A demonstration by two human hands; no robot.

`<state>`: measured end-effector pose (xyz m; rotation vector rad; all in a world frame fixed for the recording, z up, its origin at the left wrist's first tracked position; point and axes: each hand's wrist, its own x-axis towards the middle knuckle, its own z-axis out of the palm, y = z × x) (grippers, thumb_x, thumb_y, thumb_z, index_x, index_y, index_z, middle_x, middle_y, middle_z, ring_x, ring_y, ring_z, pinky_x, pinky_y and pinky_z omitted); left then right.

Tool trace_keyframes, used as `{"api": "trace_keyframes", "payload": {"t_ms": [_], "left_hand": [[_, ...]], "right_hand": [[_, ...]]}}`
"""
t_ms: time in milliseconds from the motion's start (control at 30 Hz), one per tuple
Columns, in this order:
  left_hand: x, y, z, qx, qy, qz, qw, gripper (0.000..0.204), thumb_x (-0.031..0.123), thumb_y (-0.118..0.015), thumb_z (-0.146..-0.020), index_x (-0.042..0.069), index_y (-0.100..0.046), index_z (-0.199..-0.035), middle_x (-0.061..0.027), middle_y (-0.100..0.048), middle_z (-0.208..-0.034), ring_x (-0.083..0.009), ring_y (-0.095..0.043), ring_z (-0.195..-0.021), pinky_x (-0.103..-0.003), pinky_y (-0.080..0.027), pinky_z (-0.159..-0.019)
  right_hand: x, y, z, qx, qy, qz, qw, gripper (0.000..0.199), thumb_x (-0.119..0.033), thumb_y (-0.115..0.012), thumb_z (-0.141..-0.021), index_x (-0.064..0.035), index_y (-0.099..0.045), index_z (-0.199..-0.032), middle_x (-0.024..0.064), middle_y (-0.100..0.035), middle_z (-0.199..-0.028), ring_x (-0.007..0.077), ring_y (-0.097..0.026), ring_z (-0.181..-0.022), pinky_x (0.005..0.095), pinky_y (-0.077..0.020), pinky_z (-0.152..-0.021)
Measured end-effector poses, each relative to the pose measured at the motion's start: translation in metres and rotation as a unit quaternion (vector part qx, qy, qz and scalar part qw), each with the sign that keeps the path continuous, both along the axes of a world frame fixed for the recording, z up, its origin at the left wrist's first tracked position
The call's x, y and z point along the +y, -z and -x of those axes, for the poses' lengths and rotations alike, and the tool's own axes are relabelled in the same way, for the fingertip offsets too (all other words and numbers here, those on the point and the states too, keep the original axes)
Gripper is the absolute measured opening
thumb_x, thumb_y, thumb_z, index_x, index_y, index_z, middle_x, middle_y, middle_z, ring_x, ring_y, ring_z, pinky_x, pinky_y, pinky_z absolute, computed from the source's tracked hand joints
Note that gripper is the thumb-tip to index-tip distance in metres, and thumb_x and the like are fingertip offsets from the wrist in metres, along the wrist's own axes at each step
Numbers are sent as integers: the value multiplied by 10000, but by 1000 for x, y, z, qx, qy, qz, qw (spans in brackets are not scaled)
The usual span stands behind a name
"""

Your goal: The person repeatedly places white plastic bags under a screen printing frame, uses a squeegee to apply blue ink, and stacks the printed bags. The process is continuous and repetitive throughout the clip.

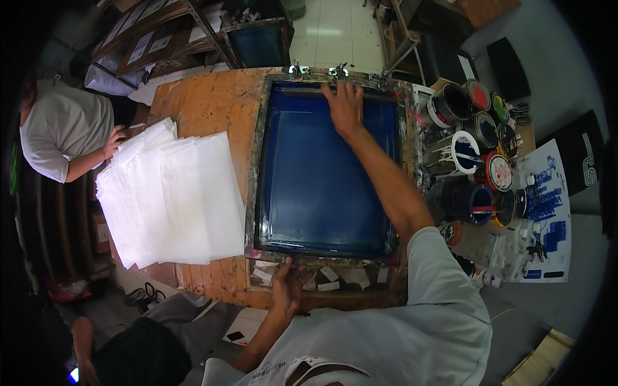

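A screen printing frame (255, 186) with blue mesh lies on the wooden table before me. At its far end, my right hand (346, 106) reaches over the mesh, with its fingers closed on a dark squeegee (309, 92) that spans the frame's width. Much of the squeegee's grip is hidden under the hand. My left hand (288, 287) is at the near edge of the frame, palm partly up, thumb close to the rim and fingers loosely apart. Left of the frame, thin white sheets (174, 199) lie in an uneven stack.
Metal clamps (338, 71) hold the frame's far side. Several ink cans (467, 151) crowd the right side, beside a blue-stained paper (547, 219). Another person (71, 128) at the left has a hand at the sheets; someone else (138, 354) sits at lower left. Paper scraps (328, 275) lie by the near edge.
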<state>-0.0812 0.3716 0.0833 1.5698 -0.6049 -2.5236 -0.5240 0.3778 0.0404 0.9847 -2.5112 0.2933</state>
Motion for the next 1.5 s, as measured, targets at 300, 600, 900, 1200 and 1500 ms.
{"api": "trace_keyframes", "payload": {"t_ms": [300, 600, 900, 1200, 1500], "left_hand": [[-9, -7, -5, 66, 60, 42, 995, 278, 307, -759, -922, 138, -587, -1061, -53, -658, -1003, -217, -646, -993, -529, -505, -995], [-23, -22, -3, 109, 88, 53, 989, 242, 265, -741, -940, 101, -582, -1021, -103, -681, -998, -286, -684, -1026, -520, -525, -991], [-40, -105, 30, 244, 98, 95, 960, 231, 144, -675, -939, 39, -611, -1135, -115, -715, -977, -317, -707, -1022, -490, -535, -1010], [-136, -69, 151, 429, 145, 271, 849, 271, 86, -630, -912, 13, -617, -1172, -108, -682, -1134, -298, -640, -1169, -518, -424, -1114], [-189, 104, 357, -92, 338, 833, 429, 291, 365, -774, -890, 228, -776, -1146, -93, -693, -1278, -296, -627, -1229, -427, -486, -1001]], "right_hand": [[13, -39, -5, -115, 33, 16, 993, 408, -75, -688, -901, -178, -596, -1285, 154, -631, -1163, 341, -579, -1151, 531, -384, -972], [83, -131, -210, -341, -46, -71, 936, 474, -55, -686, -861, -153, -540, -1301, 157, -633, -1130, 358, -580, -1156, 555, -386, -960], [88, -193, -299, -90, -45, 47, 994, 434, -358, -738, -884, -93, -640, -1214, 104, -522, -900, 276, -506, -879, 431, -346, -779], [55, -312, -184, -43, -33, 80, 995, 471, -528, -675, -919, -65, -737, -974, 152, -667, -908, 269, -640, -871, 408, -457, -798], [42, -422, -131, -252, -49, 48, 965, 525, -360, -518, -1042, 92, -715, -859, 246, -684, -700, 378, -715, -744, 499, -569, -852]]}}
